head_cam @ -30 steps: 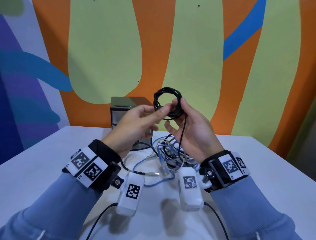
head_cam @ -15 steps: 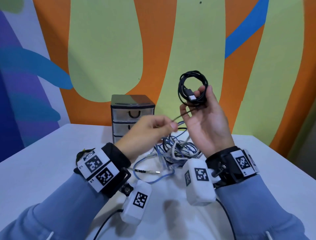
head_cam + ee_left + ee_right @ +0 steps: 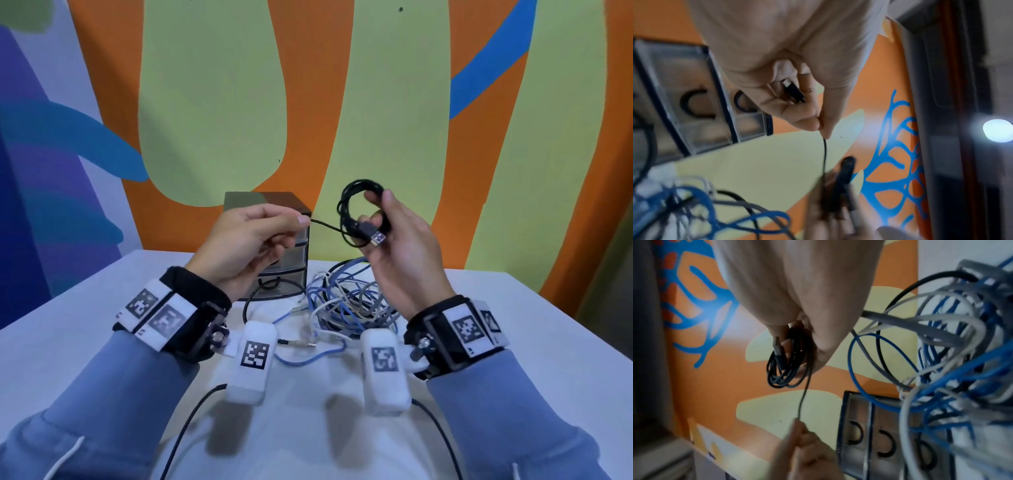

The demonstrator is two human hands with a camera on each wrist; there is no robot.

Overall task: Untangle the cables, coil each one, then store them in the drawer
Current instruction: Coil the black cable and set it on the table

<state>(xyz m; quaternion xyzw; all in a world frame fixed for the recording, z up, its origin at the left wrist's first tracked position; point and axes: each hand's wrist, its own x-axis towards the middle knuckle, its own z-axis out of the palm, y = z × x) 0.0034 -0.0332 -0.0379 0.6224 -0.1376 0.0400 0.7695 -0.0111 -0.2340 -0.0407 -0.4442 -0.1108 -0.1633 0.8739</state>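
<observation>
Both hands [image 3: 246, 240] [image 3: 400, 253] raised, fingers pinching.

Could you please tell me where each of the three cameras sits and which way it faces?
Head: on the person's head, looking forward and down at the table; both hands show.
Left wrist: along the left hand, which pinches the black cable.
Right wrist: along the right hand, which holds the coil.
All three views share the black cable.

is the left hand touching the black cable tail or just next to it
Touching. The left wrist view shows the left hand pinching the cable tail between thumb and fingertip; the head view shows the same pinch.
</observation>
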